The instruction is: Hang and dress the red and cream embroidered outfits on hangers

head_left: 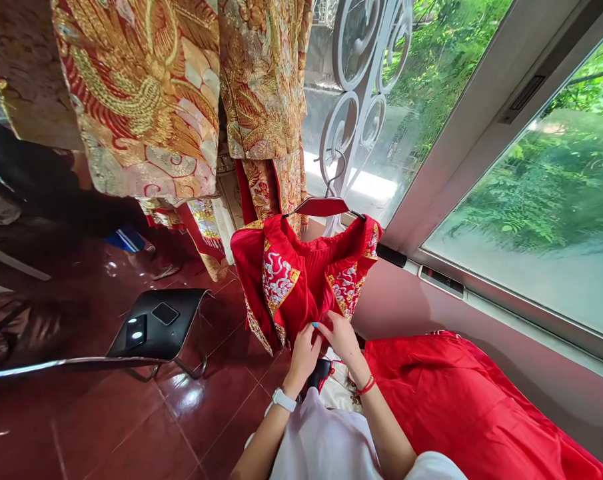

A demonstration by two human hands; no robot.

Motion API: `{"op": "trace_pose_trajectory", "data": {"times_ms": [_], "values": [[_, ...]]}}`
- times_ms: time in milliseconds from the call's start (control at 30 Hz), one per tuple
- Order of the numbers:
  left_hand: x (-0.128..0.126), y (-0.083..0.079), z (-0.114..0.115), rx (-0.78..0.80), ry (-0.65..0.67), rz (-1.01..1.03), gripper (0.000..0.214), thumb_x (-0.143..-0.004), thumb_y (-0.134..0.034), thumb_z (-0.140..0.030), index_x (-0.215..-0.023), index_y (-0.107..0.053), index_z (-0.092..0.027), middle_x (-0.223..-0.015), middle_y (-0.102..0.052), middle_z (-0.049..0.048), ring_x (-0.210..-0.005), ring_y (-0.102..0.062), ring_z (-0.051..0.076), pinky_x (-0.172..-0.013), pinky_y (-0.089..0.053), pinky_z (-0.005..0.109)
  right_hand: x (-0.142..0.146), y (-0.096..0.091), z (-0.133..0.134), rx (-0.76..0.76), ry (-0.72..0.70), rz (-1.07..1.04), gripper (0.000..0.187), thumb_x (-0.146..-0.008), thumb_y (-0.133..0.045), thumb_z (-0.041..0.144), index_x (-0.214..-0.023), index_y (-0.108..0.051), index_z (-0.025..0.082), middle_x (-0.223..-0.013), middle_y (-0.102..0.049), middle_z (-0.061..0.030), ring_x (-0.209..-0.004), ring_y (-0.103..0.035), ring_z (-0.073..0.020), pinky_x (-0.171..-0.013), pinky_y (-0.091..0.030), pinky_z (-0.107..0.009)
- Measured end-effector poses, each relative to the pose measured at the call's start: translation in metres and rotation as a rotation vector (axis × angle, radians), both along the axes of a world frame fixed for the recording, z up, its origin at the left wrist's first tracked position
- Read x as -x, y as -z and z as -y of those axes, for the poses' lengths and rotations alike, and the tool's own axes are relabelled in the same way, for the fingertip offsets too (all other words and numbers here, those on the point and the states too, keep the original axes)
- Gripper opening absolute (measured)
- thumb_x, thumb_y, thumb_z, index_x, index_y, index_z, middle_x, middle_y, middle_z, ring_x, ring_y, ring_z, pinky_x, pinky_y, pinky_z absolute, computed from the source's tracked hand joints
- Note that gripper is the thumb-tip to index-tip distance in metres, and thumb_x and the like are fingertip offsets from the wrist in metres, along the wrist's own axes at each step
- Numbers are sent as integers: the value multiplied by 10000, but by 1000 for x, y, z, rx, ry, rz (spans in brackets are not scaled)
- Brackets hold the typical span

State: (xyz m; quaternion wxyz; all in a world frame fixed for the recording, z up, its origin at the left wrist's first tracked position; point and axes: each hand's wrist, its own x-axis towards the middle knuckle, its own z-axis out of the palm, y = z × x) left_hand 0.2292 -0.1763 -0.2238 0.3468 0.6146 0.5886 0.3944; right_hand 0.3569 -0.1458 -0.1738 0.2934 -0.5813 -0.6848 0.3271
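Observation:
A red embroidered jacket [281,277] with silver and gold panels hangs from a dark hanger [321,207], whose hook is on the white scrolled window grille. Its collar is spread wide at the top. At the lower front of the jacket, my left hand [305,352] has its fingers pinched together on the red cloth. My right hand [342,339] grips the cloth right beside it, thumb and fingers closed and bent inward. The two hands nearly meet. What lies exactly between the fingertips is too small to make out.
Gold-embroidered garments [261,87] hang at upper left and centre. Red cloth [446,400] lies at right below the window sill [521,320]. A phone [441,281] rests on that sill. A black-seated chair [166,343] with two dark flat objects stands at left on red tiles.

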Motion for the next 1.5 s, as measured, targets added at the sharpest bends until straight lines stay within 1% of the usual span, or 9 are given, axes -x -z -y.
{"op": "trace_pose_trajectory", "data": {"times_ms": [167,367,533,800,933,1067,1167,1367,1500], "values": [[2,-6,3,39,0,-56,220,-920,-460,-182,-982,-671,-185,-995,-742,90,-928,-704,228,-880,-543,383,0,1,-6,55,-147,67,180,-897,-543,164,-721,-570,191,-706,-650,-29,-612,-550,-152,-615,-387,-254],[10,-7,6,52,30,-359,238,-961,-476,-229,-999,-704,-174,-983,-761,105,-938,-719,275,-882,-533,434,-5,-7,-14,135,-279,169,142,-924,-576,220,-794,-618,181,-735,-637,-23,-646,-563,-150,-639,-378,-255],[17,-2,10,-9,76,-417,301,-991,-408,-197,-987,-709,-194,-1009,-767,92,-927,-718,249,-881,-523,407,-4,-5,-18,279,-362,188,243,-953,-509,197,-710,-522,187,-647,-509,33,-557,-397,-98,-569,-306,-247],[31,10,19,-54,130,-431,357,-1008,-353,-216,-907,-696,-209,-925,-755,81,-912,-710,246,-896,-526,414,-11,0,-27,760,-490,-131,320,-858,-563,240,-550,-496,186,-469,-414,60,-429,-279,-60,-437,-211,-225],[35,23,23,-61,71,-396,363,-999,-344,-214,-888,-689,-203,-954,-753,101,-925,-705,253,-867,-546,399,-2,10,-19,916,-380,-427,305,-777,-650,307,-522,-526,195,-419,-390,68,-382,-211,-46,-396,-144,-226],[37,34,21,-38,26,-324,364,-991,-345,-250,-863,-682,-199,-934,-748,115,-928,-699,258,-851,-552,398,9,11,-15,875,-213,-677,374,-735,-684,439,-544,-452,217,-417,-296,108,-390,-182,-38,-399,-144,-219],[39,39,18,-17,-2,-270,386,-986,-324,-288,-811,-657,-197,-877,-736,114,-871,-690,250,-816,-550,391,14,-7,-23,791,-113,-783,413,-698,-691,510,-588,-415,224,-444,-287,123,-409,-167,-29,-407,-147,-209],[43,39,11,20,-68,-202,459,-987,-279,-380,-656,-555,-222,-686,-673,94,-653,-635,223,-676,-520,358,27,-79,-51,545,38,-877,393,-624,-710,533,-624,-478,216,-421,-293,135,-385,-136,-21,-388,-107,-204],[40,33,5,-20,-100,-175,431,-974,-300,-369,-704,-597,-213,-730,-699,106,-705,-661,232,-705,-534,372,38,-111,-56,421,90,-917,377,-613,-690,528,-601,-475,218,-423,-297,130,-375,-159,-19,-385,-120,-203]]}}
